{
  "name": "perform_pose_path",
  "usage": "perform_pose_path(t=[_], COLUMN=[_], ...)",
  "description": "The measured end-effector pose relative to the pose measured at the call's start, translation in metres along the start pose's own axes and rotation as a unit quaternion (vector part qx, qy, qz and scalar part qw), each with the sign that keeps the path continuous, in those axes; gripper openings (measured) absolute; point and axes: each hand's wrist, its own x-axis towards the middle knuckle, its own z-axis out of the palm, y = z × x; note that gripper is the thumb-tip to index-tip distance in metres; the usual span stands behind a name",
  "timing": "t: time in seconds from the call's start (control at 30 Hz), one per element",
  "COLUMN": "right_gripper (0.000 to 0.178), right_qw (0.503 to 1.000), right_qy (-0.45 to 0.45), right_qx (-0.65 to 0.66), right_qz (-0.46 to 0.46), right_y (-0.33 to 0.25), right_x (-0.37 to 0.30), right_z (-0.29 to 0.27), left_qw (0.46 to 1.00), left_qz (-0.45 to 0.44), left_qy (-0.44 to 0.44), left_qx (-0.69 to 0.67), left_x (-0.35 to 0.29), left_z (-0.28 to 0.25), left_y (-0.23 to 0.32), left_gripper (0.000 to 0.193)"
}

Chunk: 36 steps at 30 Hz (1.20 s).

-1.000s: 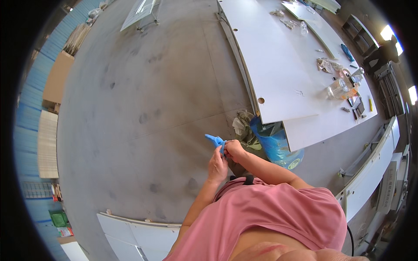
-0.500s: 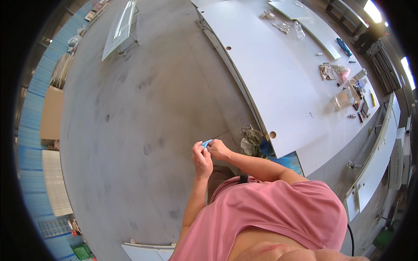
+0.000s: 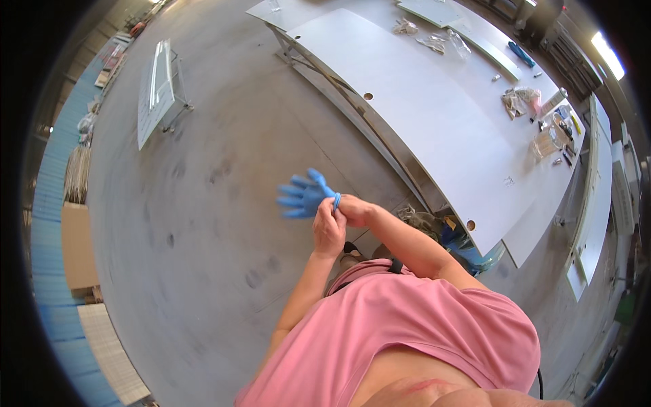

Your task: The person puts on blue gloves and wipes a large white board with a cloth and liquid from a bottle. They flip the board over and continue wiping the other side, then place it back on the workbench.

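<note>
A blue disposable glove (image 3: pixel 302 196) sticks out to the left of my hands over the floor. It looks puffed out, its fingers spread apart, with the rolled cuff toward me. My left hand (image 3: pixel 329 230) is bare and closed, its fingertips pinching the near side of the cuff. Close against it on the right, my right hand (image 3: pixel 354 209), also bare, is closed at the same cuff. Some of its fingers are hidden behind the left hand and the cuff.
A large white panel (image 3: pixel 413 115) lies on a table to the right, with a clear plastic container (image 3: pixel 544 144), crumpled gloves (image 3: pixel 513 104) and small tools. Another panel on a stand (image 3: pixel 157 95) is far left. Cardboard (image 3: pixel 79 247) lines the left wall.
The glove, a small crumpled bundle between my fingers before, is now spread and puffed out to the left. My hands have moved up slightly to the right, and the view has shifted.
</note>
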Motion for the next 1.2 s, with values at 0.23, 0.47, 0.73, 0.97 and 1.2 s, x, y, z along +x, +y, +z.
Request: perform_pose_path(t=[0.23,0.47,0.73,0.97,1.2], right_gripper=[0.065,0.055,0.063,0.068,0.068], right_qw=[0.945,0.930,0.929,0.973,0.969], right_qy=[-0.078,0.239,0.075,-0.038,0.088], right_qx=[0.211,0.253,0.328,0.183,0.187], right_qz=[-0.237,-0.118,-0.154,-0.135,-0.135], right_y=[-0.043,-0.099,-0.186,-0.210,-0.244], right_x=[0.087,0.145,0.211,0.244,0.305], right_z=[-0.034,-0.137,-0.200,-0.225,-0.252], left_qw=[0.993,0.966,0.956,0.982,0.980], left_qz=[-0.091,0.019,0.061,0.025,0.054], left_qy=[-0.041,-0.257,-0.282,-0.128,-0.150], left_qx=[0.056,-0.017,-0.047,0.139,0.121], left_x=[0.092,0.201,0.318,0.412,0.480], left_z=[0.029,0.062,0.106,0.130,0.140], left_y=[-0.036,-0.064,-0.071,-0.069,-0.096], left_gripper=[0.027,0.023,0.020,0.026,0.013])
